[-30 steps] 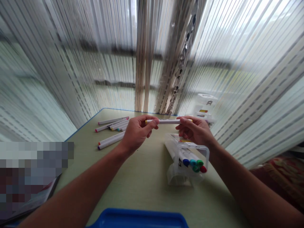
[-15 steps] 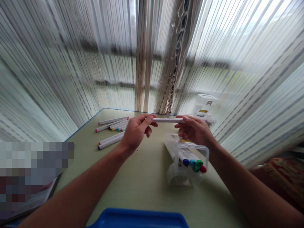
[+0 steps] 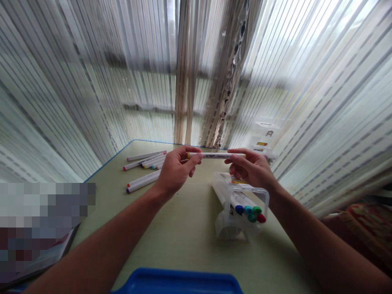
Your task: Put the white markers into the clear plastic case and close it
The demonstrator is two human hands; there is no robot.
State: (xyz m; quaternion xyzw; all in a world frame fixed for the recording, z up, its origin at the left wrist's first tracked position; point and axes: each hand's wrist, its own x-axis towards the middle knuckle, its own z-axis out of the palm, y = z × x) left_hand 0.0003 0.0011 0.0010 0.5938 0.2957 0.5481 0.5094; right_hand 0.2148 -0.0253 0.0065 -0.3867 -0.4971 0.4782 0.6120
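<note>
A white marker [image 3: 216, 155] with yellow ends is held level above the table, one end in each hand. My left hand [image 3: 179, 165] pinches its left end between thumb and fingers. At the other end, the thumb and fingers of my right hand [image 3: 252, 165] close on the marker. Below my right hand lies a clear plastic case [image 3: 225, 222] with several markers inside; their blue, teal, green and red caps [image 3: 252, 212] face me. Loose white markers [image 3: 143, 180] with coloured ends lie to the left, some partly hidden behind my left hand.
The pale green table [image 3: 171, 245] has a blue edge. A blue tray [image 3: 186, 281] is at the near edge. Behind my right hand stands a clear plastic piece [image 3: 265, 132] with a label. String curtains [image 3: 147, 81] hang along the far side. Patterned fabric [image 3: 370, 232] shows at right.
The marker has turned in my fingers, so its printed side and yellow ends now show. Both hands stay in nearly the same place.
</note>
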